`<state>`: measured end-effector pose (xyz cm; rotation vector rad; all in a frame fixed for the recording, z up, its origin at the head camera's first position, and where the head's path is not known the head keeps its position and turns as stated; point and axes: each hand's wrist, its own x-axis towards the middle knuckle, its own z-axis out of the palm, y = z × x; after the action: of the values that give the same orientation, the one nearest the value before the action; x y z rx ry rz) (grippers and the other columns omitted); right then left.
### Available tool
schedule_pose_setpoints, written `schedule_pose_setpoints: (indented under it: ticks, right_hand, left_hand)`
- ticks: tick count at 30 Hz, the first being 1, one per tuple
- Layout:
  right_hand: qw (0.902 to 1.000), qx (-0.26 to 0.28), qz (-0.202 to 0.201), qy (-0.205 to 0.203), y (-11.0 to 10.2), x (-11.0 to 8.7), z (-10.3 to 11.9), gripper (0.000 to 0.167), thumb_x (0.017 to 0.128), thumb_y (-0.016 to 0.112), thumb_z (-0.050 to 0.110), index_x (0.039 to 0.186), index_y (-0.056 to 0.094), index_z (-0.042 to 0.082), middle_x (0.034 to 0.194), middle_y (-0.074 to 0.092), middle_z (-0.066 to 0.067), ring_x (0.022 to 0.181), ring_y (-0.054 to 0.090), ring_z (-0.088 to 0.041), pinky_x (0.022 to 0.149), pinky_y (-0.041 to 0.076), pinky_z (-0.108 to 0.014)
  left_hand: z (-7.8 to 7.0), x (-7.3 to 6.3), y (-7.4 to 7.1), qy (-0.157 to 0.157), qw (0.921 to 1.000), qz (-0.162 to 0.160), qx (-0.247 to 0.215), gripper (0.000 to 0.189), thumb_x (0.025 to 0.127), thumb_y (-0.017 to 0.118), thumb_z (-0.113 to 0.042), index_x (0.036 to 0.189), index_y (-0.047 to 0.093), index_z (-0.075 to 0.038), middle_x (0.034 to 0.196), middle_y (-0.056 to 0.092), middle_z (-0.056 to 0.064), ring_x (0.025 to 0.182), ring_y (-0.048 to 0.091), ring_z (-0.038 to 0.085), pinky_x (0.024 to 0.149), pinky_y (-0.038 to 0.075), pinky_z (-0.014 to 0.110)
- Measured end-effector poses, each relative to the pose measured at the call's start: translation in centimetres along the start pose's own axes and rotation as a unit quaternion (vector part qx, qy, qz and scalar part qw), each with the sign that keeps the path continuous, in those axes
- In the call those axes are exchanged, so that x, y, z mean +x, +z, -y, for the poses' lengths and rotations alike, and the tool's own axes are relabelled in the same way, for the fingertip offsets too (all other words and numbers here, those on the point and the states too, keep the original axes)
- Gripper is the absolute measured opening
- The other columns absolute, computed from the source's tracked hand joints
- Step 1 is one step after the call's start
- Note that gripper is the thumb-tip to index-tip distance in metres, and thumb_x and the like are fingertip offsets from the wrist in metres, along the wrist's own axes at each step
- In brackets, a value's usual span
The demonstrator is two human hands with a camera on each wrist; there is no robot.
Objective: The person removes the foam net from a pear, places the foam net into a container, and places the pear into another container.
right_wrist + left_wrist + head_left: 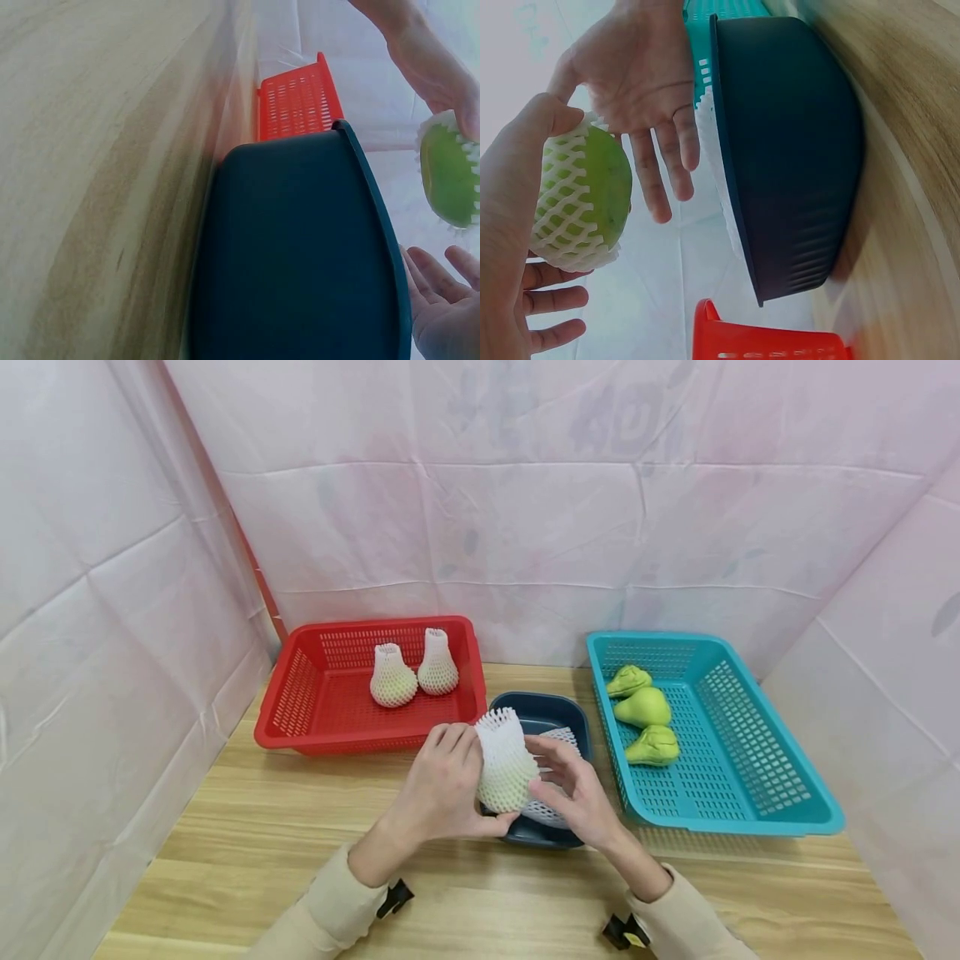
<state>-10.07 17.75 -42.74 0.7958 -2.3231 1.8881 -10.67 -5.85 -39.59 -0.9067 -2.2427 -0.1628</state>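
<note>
A green pear in a white foam net sleeve (507, 768) is held up over the dark blue basin (542, 700). My left hand (447, 789) grips it from the left, thumb under its base. The bare green bottom of the pear (609, 187) shows through the sleeve's opening in the left wrist view. My right hand (572, 789) is close by on the other side, its thumb tip at the sleeve in the head view. In the left wrist view the right palm (641, 82) is spread with its fingers extended. More white foam nets (546, 812) lie in the basin, partly hidden behind the right hand.
To the left, a red basket (337, 739) contains two net-covered pears (393, 677). The teal basket (720, 814) on the right has three bare green pears (647, 707) along its left side. Both baskets and the basin stand on a wooden table (285, 827) with cloth hanging around it.
</note>
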Motion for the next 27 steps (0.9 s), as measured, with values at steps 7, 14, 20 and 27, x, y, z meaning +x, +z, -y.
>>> schedule_pose_setpoints:
  ticks: [7,14,20,27]
  right_hand:
    - [0.9999,-0.005,0.012,0.002,0.18,-0.06,0.16,0.054,0.097,0.066,0.001,0.148,0.049,-0.005,0.142,0.061,-0.016,0.121,0.062,0.002,0.098,0.056,-0.02]
    - [0.9991,0.026,0.028,-0.018,0.39,0.2,0.12,0.056,0.095,0.068,-0.003,0.147,0.047,-0.009,0.134,0.064,0.017,0.116,0.065,0.0,0.095,0.058,-0.021]
    - [0.9976,0.054,0.025,-0.036,0.34,0.51,0.04,0.057,0.093,0.071,-0.007,0.144,0.048,-0.013,0.13,0.066,0.018,0.107,0.067,-0.001,0.086,0.061,-0.022]
    - [0.9976,0.059,0.017,-0.033,-0.04,0.62,0.18,0.06,0.089,0.075,-0.008,0.142,0.048,-0.016,0.131,0.065,0.014,0.104,0.067,-0.003,0.082,0.061,-0.022]
  left_hand:
    - [-0.2,0.08,0.3,-0.002,1.0,0.01,0.0,0.082,0.069,0.073,-0.078,0.104,0.069,-0.004,0.105,0.074,0.009,0.099,0.065,0.022,0.091,0.056,0.036]
    - [-0.35,0.0,0.55,-0.002,0.9999,0.011,0.005,0.082,0.07,0.073,-0.077,0.103,0.069,-0.002,0.105,0.073,0.009,0.099,0.064,0.021,0.092,0.055,0.036]
    - [-0.33,-0.14,0.8,-0.002,0.9999,0.008,-0.011,0.092,0.068,0.078,-0.079,0.114,0.067,0.0,0.11,0.073,0.009,0.103,0.064,0.022,0.094,0.054,0.036]
    - [0.09,-0.39,0.33,-0.016,0.9981,0.023,-0.054,0.11,0.062,0.079,-0.086,0.129,0.061,0.0,0.12,0.073,0.009,0.113,0.064,0.023,0.1,0.055,0.037]
